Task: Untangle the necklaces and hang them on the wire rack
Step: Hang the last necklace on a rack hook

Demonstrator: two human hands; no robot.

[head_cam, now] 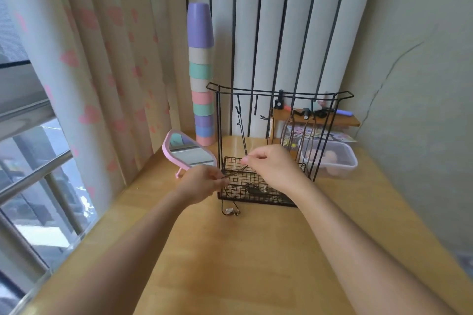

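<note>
Head view. Item: necklace cord [235, 171], thin and dark, drawn taut in a short slant over the front of the wire rack [239, 188]. The left hand [202, 184] pinches its lower end between thumb and fingertips; the right hand [273, 169] pinches the upper end with curled fingers. Grip of each: clamped on the cord. A dark strand [242, 133] runs down from a left hook toward the right fingertips.

Further stock: a brownish tangle [256, 188] in the rack's mesh basket; a pale pendant [230, 211] on a dark loop, lying on the worktop [256, 250] just before the basket; brown hung necklaces [302, 135] on the rack's right hooks.

Nearby: pastel cups [202, 71] stacked, pink mirror [189, 153], clear container [332, 161].
</note>
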